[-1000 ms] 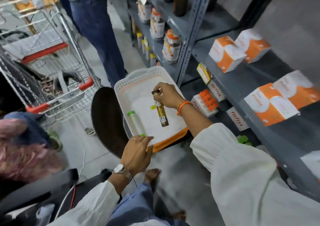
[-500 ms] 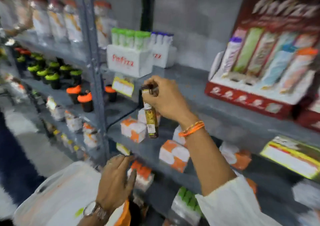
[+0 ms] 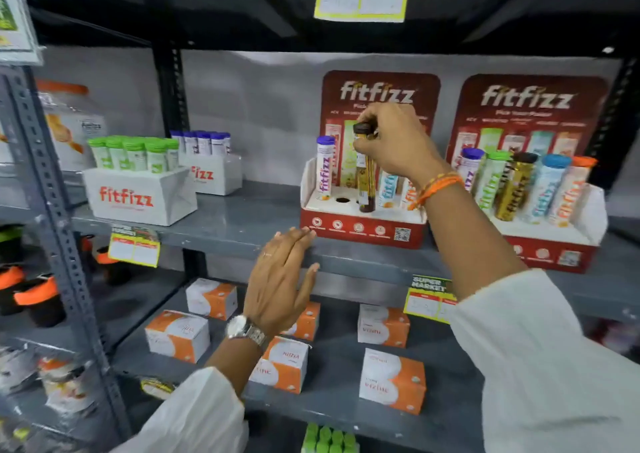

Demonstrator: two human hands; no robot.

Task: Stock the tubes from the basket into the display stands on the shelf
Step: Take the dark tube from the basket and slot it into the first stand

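My right hand grips the dark cap of a gold-brown tube, held upright with its base at a hole of the left red display stand on the grey shelf. In that stand a purple-capped tube stands at the left, one round hole beside it is open, and a blue and an orange tube stand partly behind my wrist. My left hand hovers open, fingertips near the shelf's front edge below the stand. The basket is out of view.
A second red stand to the right holds several tubes. White boxes with green-capped tubes and purple-capped tubes sit to the left. Orange-white cartons lie on the lower shelf. A steel upright bounds the left.
The view rose from the basket on the floor to the shelf. My right hand carried the gold-brown tube up and right to the left stand. My left hand left the basket and rose.
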